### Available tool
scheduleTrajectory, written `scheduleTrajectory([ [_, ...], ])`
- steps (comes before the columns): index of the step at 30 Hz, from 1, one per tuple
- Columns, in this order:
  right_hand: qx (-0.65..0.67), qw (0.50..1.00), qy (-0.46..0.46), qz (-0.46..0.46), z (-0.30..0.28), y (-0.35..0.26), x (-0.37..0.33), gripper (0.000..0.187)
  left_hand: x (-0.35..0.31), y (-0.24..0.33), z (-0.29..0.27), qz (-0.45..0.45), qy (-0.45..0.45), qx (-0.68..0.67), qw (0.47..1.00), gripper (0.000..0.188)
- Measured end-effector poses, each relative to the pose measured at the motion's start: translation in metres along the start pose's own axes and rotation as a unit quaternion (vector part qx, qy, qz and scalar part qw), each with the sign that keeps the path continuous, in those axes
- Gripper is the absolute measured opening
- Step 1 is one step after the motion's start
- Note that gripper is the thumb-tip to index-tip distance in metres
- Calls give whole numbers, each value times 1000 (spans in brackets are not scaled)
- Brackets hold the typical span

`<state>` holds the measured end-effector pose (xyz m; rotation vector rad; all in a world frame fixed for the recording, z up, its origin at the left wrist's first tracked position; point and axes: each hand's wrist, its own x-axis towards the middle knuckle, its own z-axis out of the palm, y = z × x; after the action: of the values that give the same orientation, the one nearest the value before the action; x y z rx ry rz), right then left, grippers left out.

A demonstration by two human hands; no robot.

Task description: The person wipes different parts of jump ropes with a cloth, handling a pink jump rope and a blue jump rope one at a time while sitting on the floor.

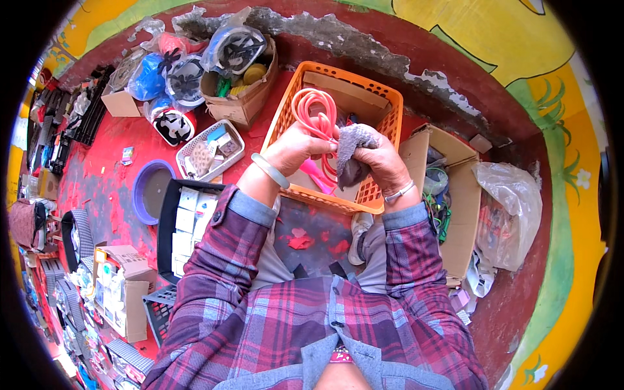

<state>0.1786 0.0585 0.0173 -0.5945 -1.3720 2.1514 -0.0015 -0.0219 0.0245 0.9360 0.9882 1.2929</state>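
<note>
Red flooring [107,208], scuffed through to dark patches, spreads around you and meets a dark red wall [455,60] whose plaster is flaking. Right in front of you stands an orange perforated basket [351,73], and both your hands are raised over it.

Your left hand [296,148] is closed around a coil of pinkish-red cord [315,97]. Its round loops rise above your fingers, and more of the cord drops past your grip on the side nearer the other hand. Your right hand [389,166] grips a grey cloth [354,146], which bunches out ahead of your fingers, toward the left, and hangs over the basket. Cord and cloth meet in the gap between your hands; from above you can't tell whether they touch or merely overlap.

Below the coil, a bright pink object [317,175] lies in the basket, and a cardboard piece [357,97] stands along its far side. To your right sits an open cardboard box [461,214] with a clear plastic bag [513,201] beside it. On your left are a white basket [239,135] of small items, a purple basin [138,195] and a black container [166,227] holding small white boxes [187,218].
</note>
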Motion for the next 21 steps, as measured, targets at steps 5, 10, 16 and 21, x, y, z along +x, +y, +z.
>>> scheduleTrajectory([
  [5, -9, 1000, -1, -13, 7, 5, 1, 30, 0, 6, 7, -28, 10, 77, 997, 19],
  [10, 10, 1000, -15, -6, 9, -3, -2, 31, -8, 14, 12, 13, 11, 77, 997, 22],
  [16, -49, 996, -67, 31, -2, -4, -1, 35, 0, 4, -3, 40, 65, -98, 992, 15],
  [21, -8, 1000, 15, 16, -4, 2, -2, 33, 4, 1, -10, 77, 107, -162, 978, 16],
])
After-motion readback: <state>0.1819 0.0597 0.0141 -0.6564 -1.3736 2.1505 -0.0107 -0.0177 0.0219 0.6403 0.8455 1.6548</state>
